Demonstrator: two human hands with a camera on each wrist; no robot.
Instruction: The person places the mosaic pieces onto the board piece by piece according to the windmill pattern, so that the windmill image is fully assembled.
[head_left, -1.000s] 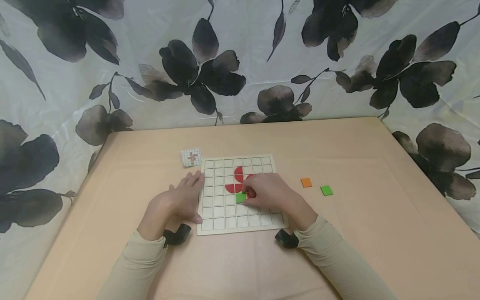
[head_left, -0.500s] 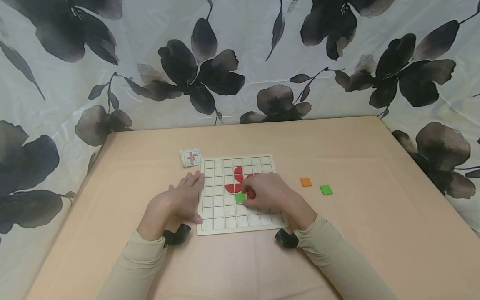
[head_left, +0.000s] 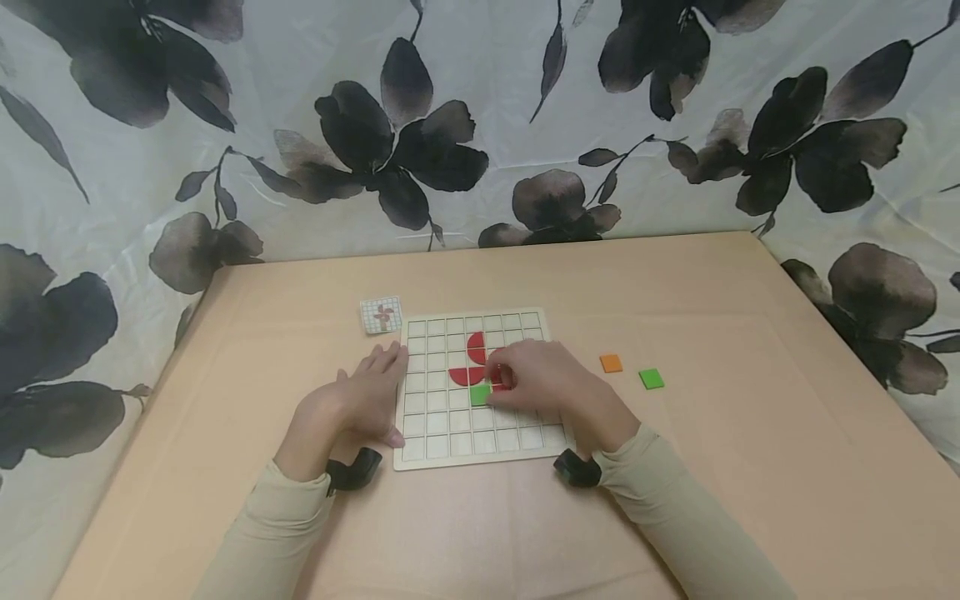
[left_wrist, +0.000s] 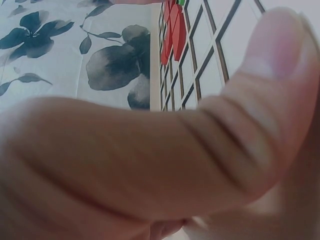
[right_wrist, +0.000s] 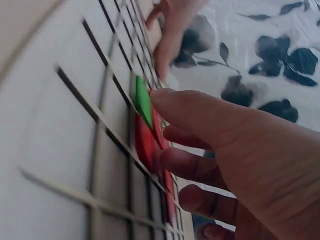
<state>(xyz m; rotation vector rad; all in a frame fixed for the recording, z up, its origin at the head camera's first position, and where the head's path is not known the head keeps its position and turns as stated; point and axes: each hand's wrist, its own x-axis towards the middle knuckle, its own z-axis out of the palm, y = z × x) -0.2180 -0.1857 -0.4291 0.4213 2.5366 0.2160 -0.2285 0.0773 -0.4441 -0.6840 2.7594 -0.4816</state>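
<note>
A white grid board lies on the table, with red half-round pieces set in its middle. Just below them sits a green square tile in a cell. My left hand rests along the board's left edge, fingers extended and thumb at the near left corner. Over the board's right half, my right hand has loosely bent fingers beside the green tile, partly covering the red pieces. In the right wrist view nothing shows between its thumb and fingers; the thumb tip overlaps the pieces' edge.
A small card printed with a pinwheel pattern on a grid lies off the board's far left corner. To the right of the board are an orange square tile and another green square tile. Behind the table hangs a floral cloth.
My right hand has drawn slightly to the right, its fingertips shifting off the edge of the green tile, which stays in its cell. My left hand holds its place.
</note>
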